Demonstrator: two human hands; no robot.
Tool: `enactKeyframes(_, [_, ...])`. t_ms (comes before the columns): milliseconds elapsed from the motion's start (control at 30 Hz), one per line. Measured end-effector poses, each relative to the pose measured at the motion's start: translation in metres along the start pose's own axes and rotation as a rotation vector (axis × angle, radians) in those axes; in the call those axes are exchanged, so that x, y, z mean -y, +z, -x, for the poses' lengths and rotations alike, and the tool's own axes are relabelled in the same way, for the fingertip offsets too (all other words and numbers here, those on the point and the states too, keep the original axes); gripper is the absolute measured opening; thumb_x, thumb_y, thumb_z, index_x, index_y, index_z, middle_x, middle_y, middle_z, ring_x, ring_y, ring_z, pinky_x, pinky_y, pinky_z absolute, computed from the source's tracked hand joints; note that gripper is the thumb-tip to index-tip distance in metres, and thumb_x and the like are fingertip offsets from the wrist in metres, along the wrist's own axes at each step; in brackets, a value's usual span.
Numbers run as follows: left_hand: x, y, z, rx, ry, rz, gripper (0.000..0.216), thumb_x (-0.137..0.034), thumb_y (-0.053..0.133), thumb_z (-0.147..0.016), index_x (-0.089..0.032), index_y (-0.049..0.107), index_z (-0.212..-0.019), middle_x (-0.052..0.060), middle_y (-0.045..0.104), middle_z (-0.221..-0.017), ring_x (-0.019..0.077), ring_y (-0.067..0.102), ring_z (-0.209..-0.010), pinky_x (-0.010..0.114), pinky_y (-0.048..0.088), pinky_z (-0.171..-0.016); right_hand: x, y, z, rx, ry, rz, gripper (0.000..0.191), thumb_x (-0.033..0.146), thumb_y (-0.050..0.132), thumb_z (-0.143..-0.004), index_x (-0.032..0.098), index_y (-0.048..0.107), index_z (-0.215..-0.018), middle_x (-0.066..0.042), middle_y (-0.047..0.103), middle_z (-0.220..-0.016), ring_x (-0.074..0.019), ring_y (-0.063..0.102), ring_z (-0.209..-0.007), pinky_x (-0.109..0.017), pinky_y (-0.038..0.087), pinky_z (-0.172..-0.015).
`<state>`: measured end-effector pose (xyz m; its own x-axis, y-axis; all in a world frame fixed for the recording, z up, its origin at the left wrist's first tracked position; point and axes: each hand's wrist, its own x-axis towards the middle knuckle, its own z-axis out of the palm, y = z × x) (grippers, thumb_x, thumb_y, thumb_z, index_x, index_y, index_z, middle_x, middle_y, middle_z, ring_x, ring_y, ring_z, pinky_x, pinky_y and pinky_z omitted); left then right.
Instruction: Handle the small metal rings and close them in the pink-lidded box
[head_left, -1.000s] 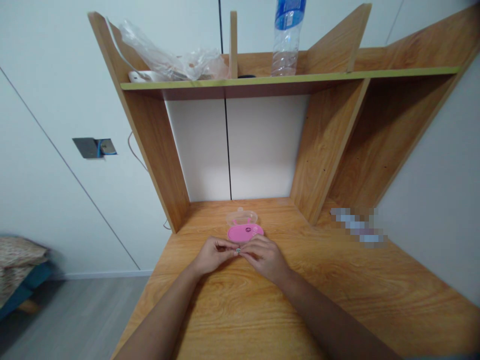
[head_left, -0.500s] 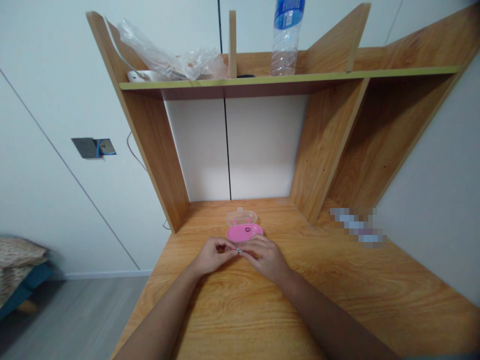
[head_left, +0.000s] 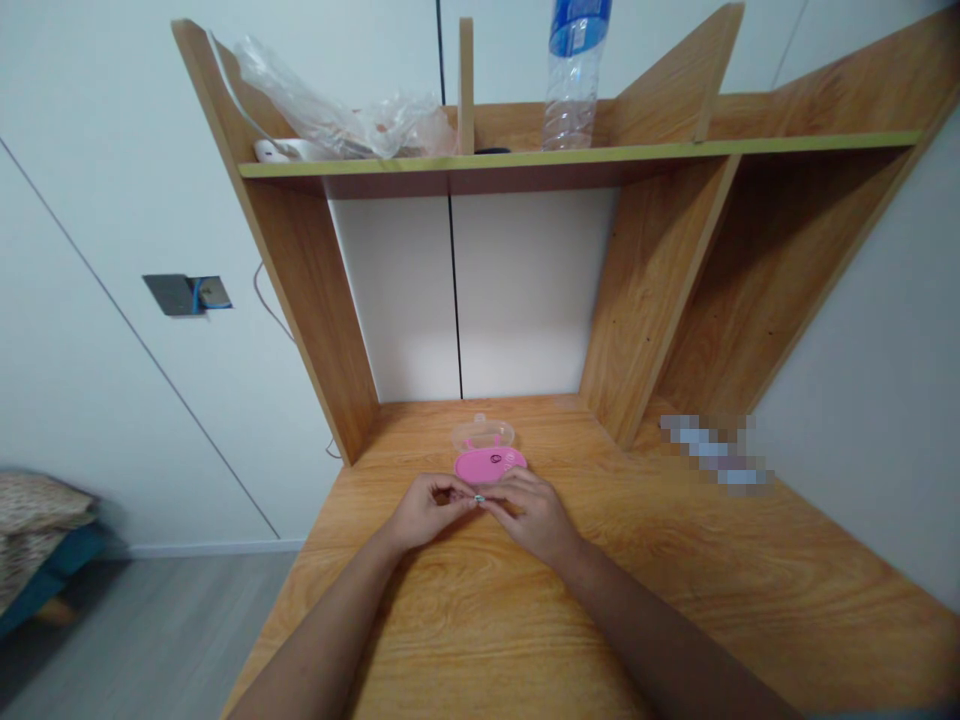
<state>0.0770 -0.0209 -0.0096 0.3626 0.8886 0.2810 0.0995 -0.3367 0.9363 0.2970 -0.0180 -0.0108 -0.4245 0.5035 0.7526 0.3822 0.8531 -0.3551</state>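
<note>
Between the fingertips of my two hands is a tiny light-coloured, shiny piece [head_left: 478, 498], too small to name. My left hand [head_left: 430, 512] pinches it from the left with thumb and finger. From the other side my right hand [head_left: 529, 513] pinches it too, its fingers mostly hiding the join. Just beyond the hands lies an open small oval case: the pink half [head_left: 480, 465] with a black printed mark is nearer, the clear lid [head_left: 482, 434] behind it. The right fingers overlap the near right edge of the pink half.
A wooden desk [head_left: 465, 620] carries a shelf unit [head_left: 525, 170] at the back. On the shelf stand a plastic bottle [head_left: 574, 80] with a blue label and crumpled clear bags [head_left: 375, 125]. A blurred-out item [head_left: 712, 450] lies at right. An open wall socket [head_left: 187, 294] is at left.
The small piece has turned slightly between the fingertips and shows a greener tint. Both hands stay almost where they were; the case has not moved.
</note>
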Motion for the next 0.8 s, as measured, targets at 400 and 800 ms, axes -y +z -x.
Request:
enactKeyframes(400, [-0.007, -0.001, 0.001, 0.028, 0.028, -0.09, 0.026, -0.039, 0.075, -0.086, -0.013, 0.078, -0.087, 0.01, 0.079, -0.087, 0.0201, 0.069, -0.081, 0.03, 0.052, -0.079, 0.008, -0.004, -0.004, 0.033, 0.016, 0.021, 0.01, 0.017, 0.067, -0.089, 0.023, 0.072, -0.095, -0.005, 0.076, -0.088, -0.0214, 0.066, -0.085, -0.035, 0.054, -0.078])
enactKeyframes(800, [-0.012, 0.002, 0.0, 0.074, 0.026, -0.077, 0.027, -0.04, 0.071, -0.089, -0.013, 0.074, -0.085, 0.007, 0.075, -0.084, 0.0176, 0.065, -0.079, 0.028, 0.049, -0.077, 0.017, -0.008, -0.007, 0.103, 0.032, 0.079, 0.01, 0.016, 0.058, -0.095, 0.021, 0.063, -0.088, -0.005, 0.068, -0.083, -0.0217, 0.061, -0.082, -0.035, 0.049, -0.075])
